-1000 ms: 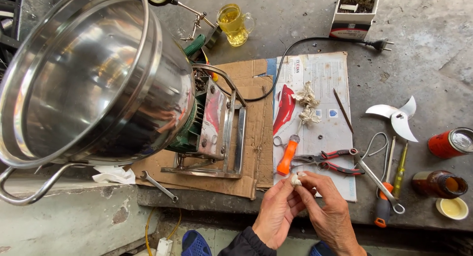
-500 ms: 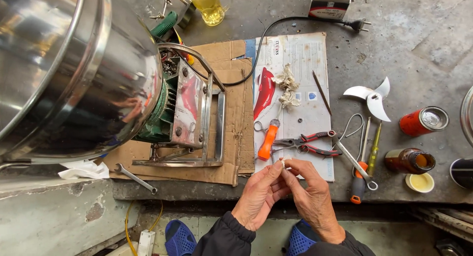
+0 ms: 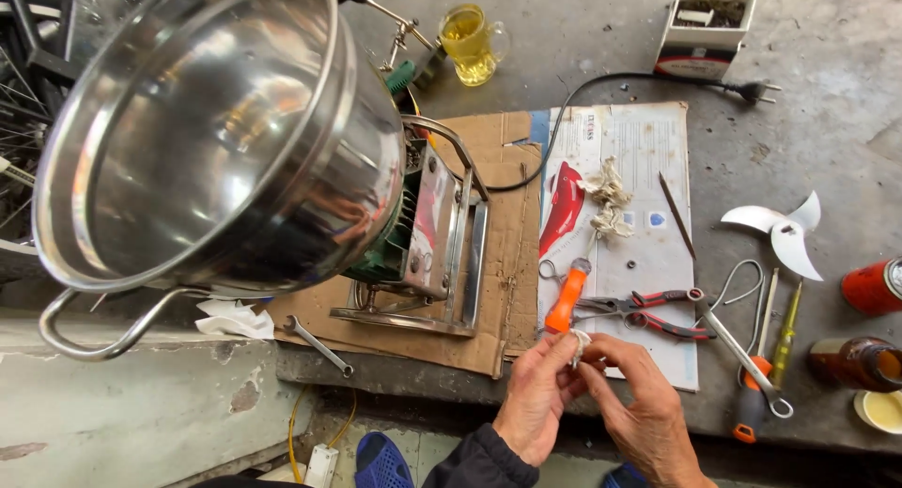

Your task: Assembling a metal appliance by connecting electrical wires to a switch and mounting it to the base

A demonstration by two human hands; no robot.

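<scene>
Whitish, fibrous and small: a wad of cotton-like stuffing (image 3: 580,340) pinched between the fingertips of the left hand (image 3: 536,394) and the right hand (image 3: 637,405), both curled narrow around it, just over the near edge of the concrete ledge (image 3: 583,37). Directly beyond the fingertips, an orange-handled tool (image 3: 567,298) and red-handled pliers (image 3: 648,311) lying on a printed paper sheet (image 3: 648,150), with a loose clump of the same pale fibre (image 3: 609,204) farther up the sheet. Off to the right of the right hand, an orange-handled screwdriver (image 3: 752,408), a slim yellow screwdriver (image 3: 785,330), a white three-bladed plastic propeller (image 3: 785,232), a red can (image 3: 874,286), a brown glass bottle (image 3: 857,361) of dark contents, and a round cream lid (image 3: 881,411). Left of the left hand, flat brown cardboard (image 3: 489,263) under a green motor in a steel frame (image 3: 423,234), fronted by a big polished steel bowl (image 3: 207,140), tipped on its side, nothing visible inside. Small steel spanner (image 3: 319,345) and crumpled white tissue (image 3: 230,319) below the bowl, at the ledge's lip. Far beyond the hands, a glass mug (image 3: 468,42) holding yellow liquid and an open white box (image 3: 707,23) with dark bits inside. Bare grey concrete between sheet and box, crossed by a black power cord (image 3: 658,77). Blue sandals (image 3: 381,460) beneath the wrists.
</scene>
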